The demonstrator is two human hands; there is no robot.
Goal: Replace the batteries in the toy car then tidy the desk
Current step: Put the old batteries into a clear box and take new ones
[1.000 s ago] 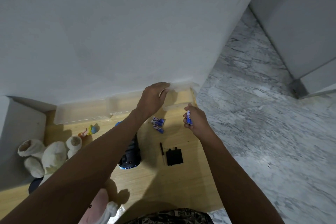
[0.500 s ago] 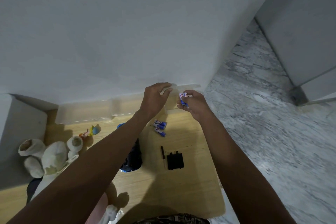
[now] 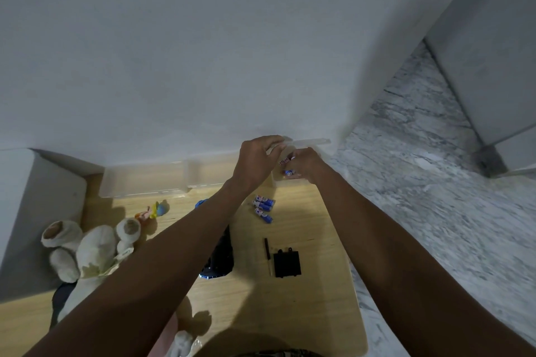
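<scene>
The toy car lies on the wooden desk, near the middle, partly hidden under the left forearm and well nearer than both hands. Three loose batteries lie between the car and the hands; a black cover and a thin screwdriver lie to the car's right. Both arms reach far, toward the wall. The left hand curls its fingers over the lid of a clear plastic box at the desk's far right corner. Just beside it, the right hand pinches a couple of batteries over the box, fingers closed around them.
</scene>
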